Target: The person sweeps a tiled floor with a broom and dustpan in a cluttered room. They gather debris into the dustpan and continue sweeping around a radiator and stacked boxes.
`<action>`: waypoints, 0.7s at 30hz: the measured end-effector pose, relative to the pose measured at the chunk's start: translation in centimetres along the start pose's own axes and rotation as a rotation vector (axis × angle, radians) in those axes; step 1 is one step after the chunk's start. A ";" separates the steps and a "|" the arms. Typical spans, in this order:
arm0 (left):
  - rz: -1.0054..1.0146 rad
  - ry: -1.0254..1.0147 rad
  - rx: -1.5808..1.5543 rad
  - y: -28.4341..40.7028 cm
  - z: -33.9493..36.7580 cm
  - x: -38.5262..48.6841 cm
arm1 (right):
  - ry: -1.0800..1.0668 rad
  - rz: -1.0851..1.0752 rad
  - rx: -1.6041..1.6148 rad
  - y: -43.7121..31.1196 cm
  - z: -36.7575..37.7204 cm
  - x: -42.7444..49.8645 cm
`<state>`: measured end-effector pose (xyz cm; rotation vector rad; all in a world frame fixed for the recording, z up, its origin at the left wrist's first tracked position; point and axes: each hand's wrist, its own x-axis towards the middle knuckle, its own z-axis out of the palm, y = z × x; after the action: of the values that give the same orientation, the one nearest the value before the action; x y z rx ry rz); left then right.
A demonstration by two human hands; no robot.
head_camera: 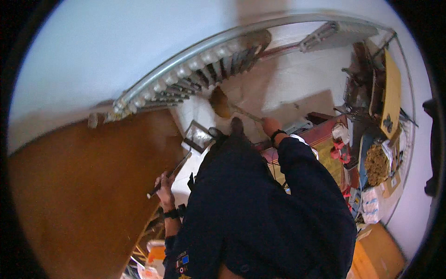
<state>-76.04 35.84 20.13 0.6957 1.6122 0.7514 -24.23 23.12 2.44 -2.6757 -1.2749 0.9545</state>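
Observation:
My left hand is closed around the dark handle of a long-handled dustpan, whose pan is on the light floor beside my feet. My right hand grips the stick of a broom. The broom's yellow-brown bristle head is at the floor just ahead of my shoe, to the right of the dustpan. The pan and the broom head are apart. Both wrists wear dark bands.
A large brown wooden panel or tabletop fills the left. Ahead runs a radiator under a metal pipe. On the right are a red-edged table or chest, a yellow board, packages and a cardboard box.

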 end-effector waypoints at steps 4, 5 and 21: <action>0.227 -0.045 0.211 0.9 0.3 1.5 | 0.038 0.073 -0.161 4.3 -3.3 -0.3; 0.214 -0.054 0.181 1.4 0.6 1.9 | -0.017 0.093 -0.163 5.3 -4.0 -0.7; 0.051 -0.424 0.264 9.5 9.9 10.0 | 0.059 0.203 -0.103 3.2 -0.6 -4.4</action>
<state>-67.50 50.48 20.26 1.0152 1.3159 0.3927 -23.81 18.00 4.32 -2.9337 -1.0867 0.8420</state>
